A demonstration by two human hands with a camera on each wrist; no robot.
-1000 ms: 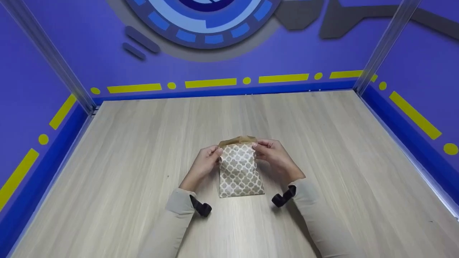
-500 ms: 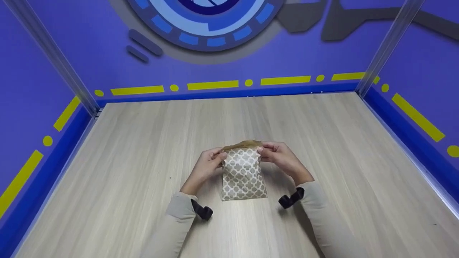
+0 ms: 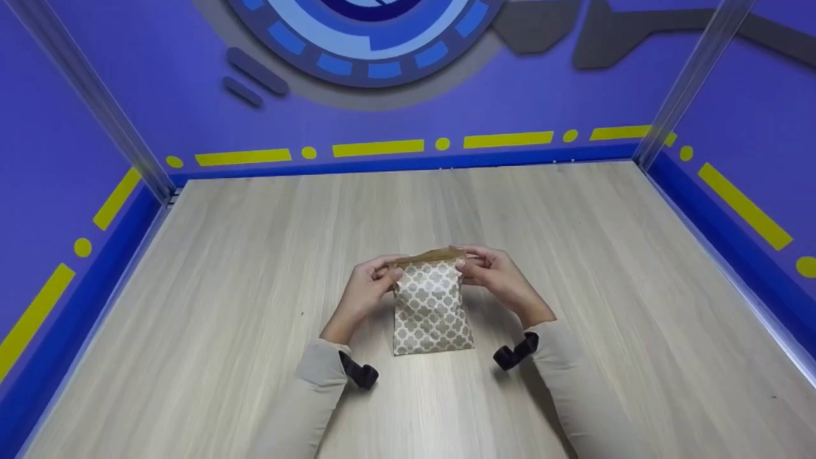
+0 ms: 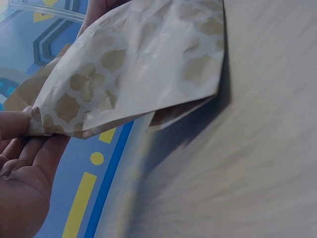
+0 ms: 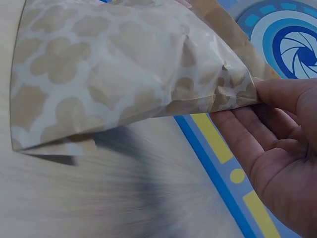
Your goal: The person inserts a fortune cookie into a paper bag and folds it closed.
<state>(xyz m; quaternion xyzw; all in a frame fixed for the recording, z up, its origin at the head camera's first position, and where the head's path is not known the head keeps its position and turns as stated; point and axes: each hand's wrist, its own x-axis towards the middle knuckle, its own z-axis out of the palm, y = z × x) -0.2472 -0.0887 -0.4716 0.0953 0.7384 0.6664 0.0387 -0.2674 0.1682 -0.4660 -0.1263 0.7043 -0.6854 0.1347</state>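
A paper bag (image 3: 433, 309) with a white and tan quatrefoil pattern stands tilted on the table, its lower edge toward me. Plain brown paper shows along its top edge. My left hand (image 3: 365, 290) pinches the upper left corner between thumb and fingers; the left wrist view shows the thumb on the patterned face of the bag (image 4: 133, 64) and the fingers beneath. At the upper right corner, my right hand (image 3: 507, 284) pinches the paper the same way. In the right wrist view the bag (image 5: 114, 74) bulges a little. Its contents are hidden.
A wood-grain table (image 3: 255, 255) lies under the bag. Blue-purple panels with yellow marks (image 3: 378, 148) wall it at the back and both sides, joined by metal posts (image 3: 685, 83). Black straps with small cameras (image 3: 360, 371) sit on both wrists.
Over the last second the right hand has shifted slightly right and the bag's top has bent a little. Both hands keep their pinch on its corners. The head view has shifted slightly.
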